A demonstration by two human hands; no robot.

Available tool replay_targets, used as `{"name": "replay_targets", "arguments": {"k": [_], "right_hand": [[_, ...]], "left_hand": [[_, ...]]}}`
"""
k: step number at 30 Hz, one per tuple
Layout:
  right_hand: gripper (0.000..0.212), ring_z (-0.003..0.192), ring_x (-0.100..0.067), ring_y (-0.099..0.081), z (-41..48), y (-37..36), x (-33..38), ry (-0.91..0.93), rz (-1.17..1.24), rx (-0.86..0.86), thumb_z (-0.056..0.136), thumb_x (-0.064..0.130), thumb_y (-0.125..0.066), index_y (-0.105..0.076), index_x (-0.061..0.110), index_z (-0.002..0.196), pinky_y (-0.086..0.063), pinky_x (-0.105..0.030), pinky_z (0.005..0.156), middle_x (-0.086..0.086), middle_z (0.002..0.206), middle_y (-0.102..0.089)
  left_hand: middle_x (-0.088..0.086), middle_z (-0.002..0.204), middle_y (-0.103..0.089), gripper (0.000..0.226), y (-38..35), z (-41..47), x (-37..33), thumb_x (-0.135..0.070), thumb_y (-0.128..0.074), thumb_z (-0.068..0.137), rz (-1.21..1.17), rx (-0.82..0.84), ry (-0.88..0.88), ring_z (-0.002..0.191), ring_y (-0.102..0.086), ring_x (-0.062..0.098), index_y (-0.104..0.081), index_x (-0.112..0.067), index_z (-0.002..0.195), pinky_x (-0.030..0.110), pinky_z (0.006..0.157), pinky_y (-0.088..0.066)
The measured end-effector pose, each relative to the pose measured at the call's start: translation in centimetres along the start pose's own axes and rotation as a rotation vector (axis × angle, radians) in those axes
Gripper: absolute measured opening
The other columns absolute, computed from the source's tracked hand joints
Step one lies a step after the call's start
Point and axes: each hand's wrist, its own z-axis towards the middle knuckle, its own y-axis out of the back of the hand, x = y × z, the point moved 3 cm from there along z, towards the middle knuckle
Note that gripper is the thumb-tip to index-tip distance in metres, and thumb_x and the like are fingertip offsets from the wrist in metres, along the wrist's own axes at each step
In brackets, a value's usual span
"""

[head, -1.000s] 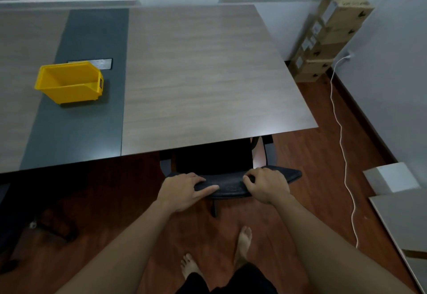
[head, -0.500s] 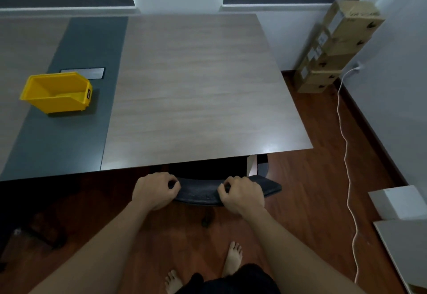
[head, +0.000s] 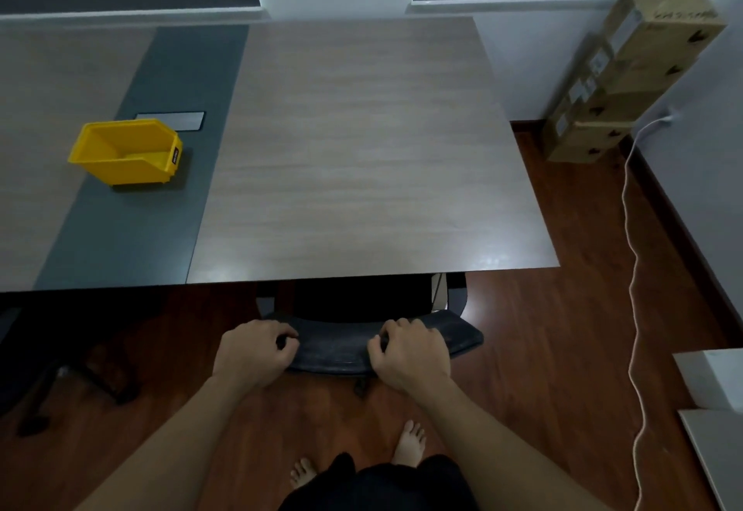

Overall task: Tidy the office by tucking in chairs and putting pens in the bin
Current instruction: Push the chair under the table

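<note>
A black office chair [head: 341,349] stands at the near edge of the wooden table [head: 362,157], its seat mostly hidden under the tabletop. Only the top of the backrest shows clearly. My left hand [head: 255,352] grips the left part of that backrest top, and my right hand [head: 408,354] grips the right part. A yellow plastic bin [head: 124,150] sits on the table's dark grey middle strip at the left, well away from both hands. No pens are visible.
Stacked cardboard boxes [head: 627,80] lean against the wall at the right, and a white cable [head: 631,229] runs down across the wooden floor. Another dark chair base [head: 80,374] shows under the table at left. White boards [head: 715,402] lie at the lower right. My bare feet [head: 408,442] stand behind the chair.
The chair has slid forward under the table with both hands on its backrest, and I have stepped after it. My left hand's fingers have curled tighter around the backrest.
</note>
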Motion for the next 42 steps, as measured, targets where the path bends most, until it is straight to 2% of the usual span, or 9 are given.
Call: {"name": "replay_targets", "arguments": {"k": [6, 11, 18, 28, 32, 35, 37, 39, 42], "right_hand": [[0.053, 0.100, -0.029, -0.064, 2.4, 1.2, -1.1, 0.025, 0.009, 0.035, 0.094, 0.056, -0.032, -0.069, 0.021, 0.109, -0.050, -0.045, 0.088, -0.004, 0.108, -0.072], [0.052, 0.106, -0.028, -0.064, 4.6, 2.3, -2.0, 0.030, 0.011, 0.110, 0.095, 0.057, -0.032, -0.067, 0.024, 0.114, -0.050, -0.046, 0.093, -0.003, 0.115, -0.070], [0.056, 0.098, -0.028, -0.064, 6.1, 2.3, -0.7, 0.006, -0.005, 0.066, 0.093, 0.061, -0.031, -0.070, 0.024, 0.107, -0.052, -0.045, 0.086, -0.001, 0.105, -0.071], [0.061, 0.089, -0.025, -0.064, 6.3, 2.2, -0.3, -0.004, -0.022, 0.068, 0.092, 0.067, -0.029, -0.072, 0.027, 0.105, -0.056, -0.042, 0.079, 0.001, 0.096, -0.070], [0.062, 0.096, -0.026, -0.066, 5.9, 2.9, -0.1, -0.012, -0.017, 0.119, 0.091, 0.068, -0.027, -0.072, 0.028, 0.107, -0.056, -0.044, 0.084, 0.001, 0.100, -0.071], [0.062, 0.106, -0.028, -0.063, 6.1, 3.3, 0.0, -0.023, 0.015, 0.247, 0.090, 0.070, -0.029, -0.068, 0.030, 0.115, -0.052, -0.047, 0.093, 0.000, 0.109, -0.072], [0.067, 0.105, -0.028, -0.064, 6.9, 3.2, 0.1, -0.017, 0.070, 0.339, 0.085, 0.077, -0.030, -0.067, 0.031, 0.117, -0.052, -0.049, 0.097, -0.001, 0.110, -0.072], [0.077, 0.097, -0.027, -0.066, 7.7, 3.0, 0.8, 0.012, 0.133, 0.387, 0.082, 0.084, -0.032, -0.066, 0.027, 0.123, -0.056, -0.048, 0.093, -0.003, 0.110, -0.072], [0.068, 0.094, -0.025, -0.065, 8.4, 3.5, 4.3, 0.095, 0.159, 0.392, 0.096, 0.073, -0.044, -0.061, 0.020, 0.134, -0.057, -0.041, 0.083, -0.006, 0.118, -0.071]], "left_hand": [[-0.020, 0.099, -0.079, 0.038, 0.9, 1.4, -1.3, -0.054, -0.046, 0.088, 0.023, -0.030, 0.036, 0.086, -0.073, 0.008, -0.079, -0.046, 0.103, 0.026, 0.066, -0.055], [-0.016, 0.094, -0.079, 0.041, 1.2, 3.0, -2.0, -0.056, -0.043, 0.087, -0.010, -0.019, 0.052, 0.083, -0.072, 0.013, -0.079, -0.044, 0.104, 0.027, 0.068, -0.057], [-0.017, 0.104, -0.078, 0.042, 1.9, 5.7, -0.7, -0.058, -0.043, 0.087, 0.006, 0.018, 0.020, 0.092, -0.072, 0.012, -0.077, -0.045, 0.106, 0.031, 0.077, -0.059], [-0.016, 0.102, -0.077, 0.038, 1.1, 6.0, 0.0, -0.051, -0.044, 0.089, 0.029, 0.008, 0.032, 0.090, -0.071, 0.011, -0.077, -0.042, 0.103, 0.028, 0.069, -0.055], [-0.011, 0.113, -0.074, 0.044, 1.4, 5.7, -0.5, -0.050, -0.039, 0.091, -0.015, 0.091, 0.016, 0.100, -0.069, 0.015, -0.076, -0.036, 0.112, 0.034, 0.079, -0.057], [-0.007, 0.118, -0.073, 0.050, 2.3, 4.7, -0.8, -0.055, -0.037, 0.092, -0.062, 0.143, -0.010, 0.102, -0.068, 0.017, -0.074, -0.034, 0.119, 0.038, 0.085, -0.058], [-0.006, 0.120, -0.074, 0.053, 3.2, 3.4, -0.4, -0.057, -0.037, 0.094, -0.099, 0.120, -0.032, 0.105, -0.068, 0.016, -0.073, -0.032, 0.124, 0.037, 0.089, -0.057], [-0.006, 0.128, -0.073, 0.052, 4.0, 1.7, 0.7, -0.055, -0.041, 0.097, -0.131, 0.072, -0.032, 0.115, -0.065, 0.015, -0.071, -0.030, 0.131, 0.035, 0.099, -0.053], [-0.013, 0.150, -0.057, 0.050, 4.8, -0.9, 3.9, -0.054, -0.046, 0.101, -0.250, 0.028, 0.086, 0.141, -0.049, 0.010, -0.059, -0.034, 0.145, 0.034, 0.111, -0.048]]}}
